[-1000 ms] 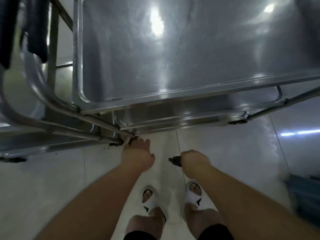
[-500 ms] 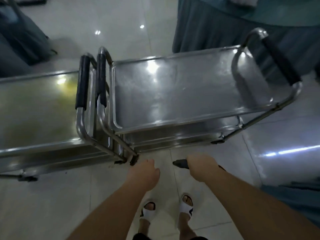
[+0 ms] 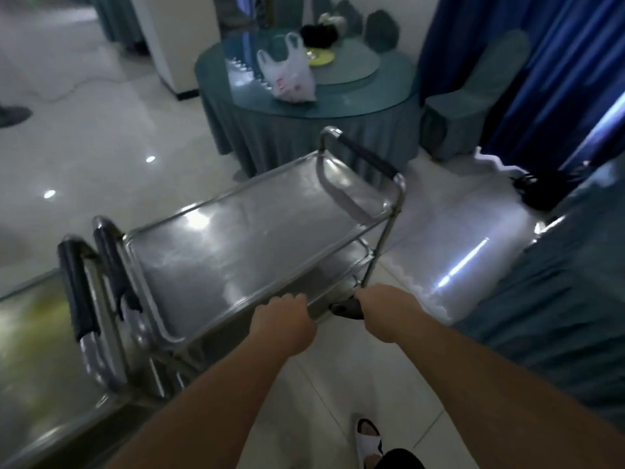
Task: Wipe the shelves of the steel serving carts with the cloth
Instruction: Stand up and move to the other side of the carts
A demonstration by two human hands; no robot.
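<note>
**Both hands at the cart's near edge**

Your left hand point(image 3: 286, 321) curls its fingers over the near rim of the steel cart's top shelf point(image 3: 257, 245). Your right hand point(image 3: 382, 309) grips a dark cloth point(image 3: 345, 308) just beside it. A second cart point(image 3: 37, 336) stands left, handles touching. Behind, a round table point(image 3: 338, 93) bears a plastic bag point(image 3: 291, 74).

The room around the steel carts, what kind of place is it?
Probably a restaurant banquet hall: a round table with a draped teal cloth and a glass turntable, a fabric-covered chair, and steel serving carts on a glossy tiled floor.
</note>
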